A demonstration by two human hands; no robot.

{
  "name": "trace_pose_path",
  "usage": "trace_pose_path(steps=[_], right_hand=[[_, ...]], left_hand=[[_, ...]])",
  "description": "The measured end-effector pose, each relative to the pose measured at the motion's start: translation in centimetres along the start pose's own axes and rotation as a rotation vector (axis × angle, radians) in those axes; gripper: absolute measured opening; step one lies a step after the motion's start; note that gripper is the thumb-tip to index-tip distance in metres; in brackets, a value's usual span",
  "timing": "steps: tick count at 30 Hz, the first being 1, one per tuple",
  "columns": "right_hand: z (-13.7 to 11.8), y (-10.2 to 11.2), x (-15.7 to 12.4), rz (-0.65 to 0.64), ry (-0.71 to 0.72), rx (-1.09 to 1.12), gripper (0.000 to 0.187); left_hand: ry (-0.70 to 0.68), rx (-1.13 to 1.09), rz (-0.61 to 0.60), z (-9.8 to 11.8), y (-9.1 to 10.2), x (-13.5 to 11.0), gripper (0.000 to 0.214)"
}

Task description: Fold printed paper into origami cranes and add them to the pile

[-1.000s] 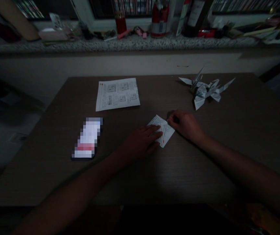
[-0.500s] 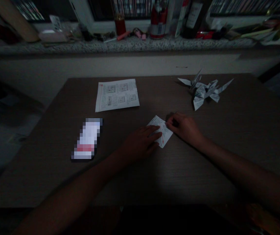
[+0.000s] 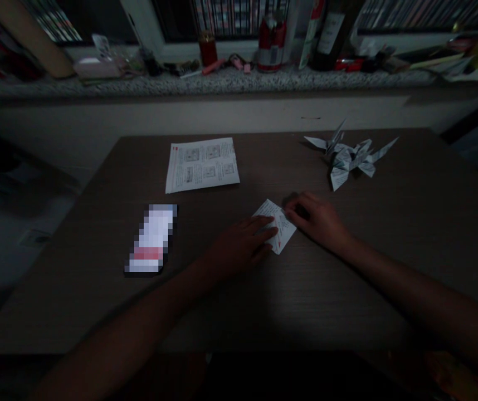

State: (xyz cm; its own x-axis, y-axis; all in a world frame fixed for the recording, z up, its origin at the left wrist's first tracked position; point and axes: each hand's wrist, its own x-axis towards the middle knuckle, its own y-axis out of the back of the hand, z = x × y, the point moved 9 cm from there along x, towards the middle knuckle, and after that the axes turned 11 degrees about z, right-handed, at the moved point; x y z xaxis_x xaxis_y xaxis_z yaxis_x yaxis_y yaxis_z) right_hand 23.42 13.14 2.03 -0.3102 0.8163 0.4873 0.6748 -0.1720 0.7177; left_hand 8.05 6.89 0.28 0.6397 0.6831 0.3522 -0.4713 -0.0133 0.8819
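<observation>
A small folded piece of printed paper [image 3: 279, 223] lies on the dark wooden table [image 3: 264, 301]. My left hand [image 3: 239, 248] rests flat on the paper's left part, fingers stretched over it. My right hand [image 3: 318, 220] presses curled fingers against the paper's right edge. Both hands touch the paper.
A printed instruction sheet [image 3: 202, 164] lies further back. A phone [image 3: 152, 238] lies to the left. Folded paper cranes [image 3: 347, 156] sit at the back right. A stone ledge [image 3: 222, 82] behind holds bottles, a can and clutter.
The hands have hardly moved; the right fingers have slid slightly along the paper's right edge. The view has shifted a little.
</observation>
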Motion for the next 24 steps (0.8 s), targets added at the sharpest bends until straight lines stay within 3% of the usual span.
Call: trace_pose_path(steps=[5,8,24], right_hand=[[-2.5,-1.5,-2.8,-0.195,0.193,-0.052,0.051],[-3.3,-2.4,-4.5,-0.29,0.259,-0.054,0.066],[-3.4,-2.5,-4.9,-0.313,0.288,-0.107,0.068]], left_hand=[[-0.013,0.012,0.004,0.2,0.2,-0.1,0.042],[-0.016,0.009,0.004,0.3,0.2,0.0,0.041],[0.005,0.055,-0.021,0.0,0.2,-0.4,0.043]])
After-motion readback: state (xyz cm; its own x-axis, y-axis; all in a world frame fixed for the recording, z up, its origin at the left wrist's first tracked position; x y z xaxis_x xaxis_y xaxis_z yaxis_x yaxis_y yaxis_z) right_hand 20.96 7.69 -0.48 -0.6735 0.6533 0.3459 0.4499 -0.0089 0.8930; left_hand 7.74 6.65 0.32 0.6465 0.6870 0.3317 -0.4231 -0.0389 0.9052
